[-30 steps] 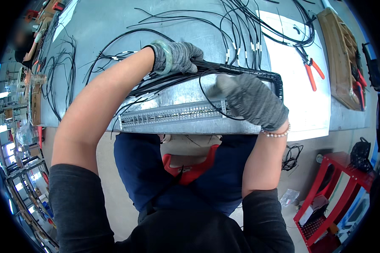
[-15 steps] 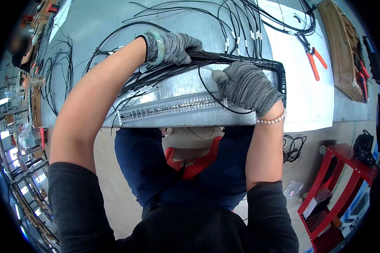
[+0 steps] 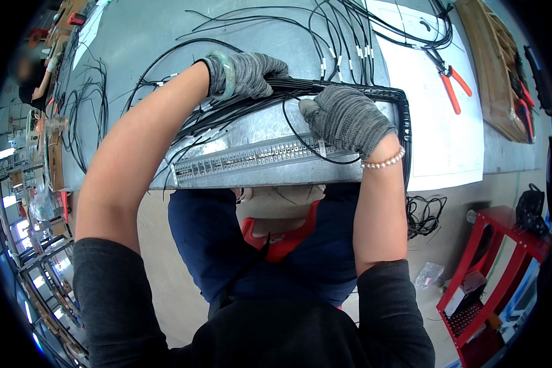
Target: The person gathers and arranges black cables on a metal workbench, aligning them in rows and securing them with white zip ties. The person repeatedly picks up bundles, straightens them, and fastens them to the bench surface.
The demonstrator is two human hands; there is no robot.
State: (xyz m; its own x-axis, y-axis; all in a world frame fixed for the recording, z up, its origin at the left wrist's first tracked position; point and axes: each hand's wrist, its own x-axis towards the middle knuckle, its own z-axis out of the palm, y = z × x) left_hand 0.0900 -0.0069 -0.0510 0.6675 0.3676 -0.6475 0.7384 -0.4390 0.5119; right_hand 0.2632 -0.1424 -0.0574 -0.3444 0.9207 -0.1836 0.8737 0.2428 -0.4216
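Observation:
A bundle of black cables point(image 3: 297, 84) runs across the metal table and bends toward me at its right-hand corner, where it looks wrapped. My left hand point(image 3: 245, 75), in a grey knit glove, is closed round the bundle from above. Just right of it, my right hand point(image 3: 348, 118), gloved alike, lies against the bundle's near side. Its fingers are curled and the thumb points left; what they hold is hidden. One thin black cable point(image 3: 292, 130) loops from the bundle down below the right hand. Nearer me lies a long metal strip with rows of slots point(image 3: 245, 158).
Several loose cables with white labels point(image 3: 350, 64) spread behind the bundle. Orange-handled pliers point(image 3: 451, 92) lie on a white paper sheet point(image 3: 438, 144) at right, beside a wooden tray point(image 3: 494, 67). A red rack point(image 3: 484, 264) stands on the floor. Another person is at far left.
Both hands and the bundle sit slightly further left in view; most of the scene has shifted too. The right hand has moved a little left along the bundle, its fingers still curled.

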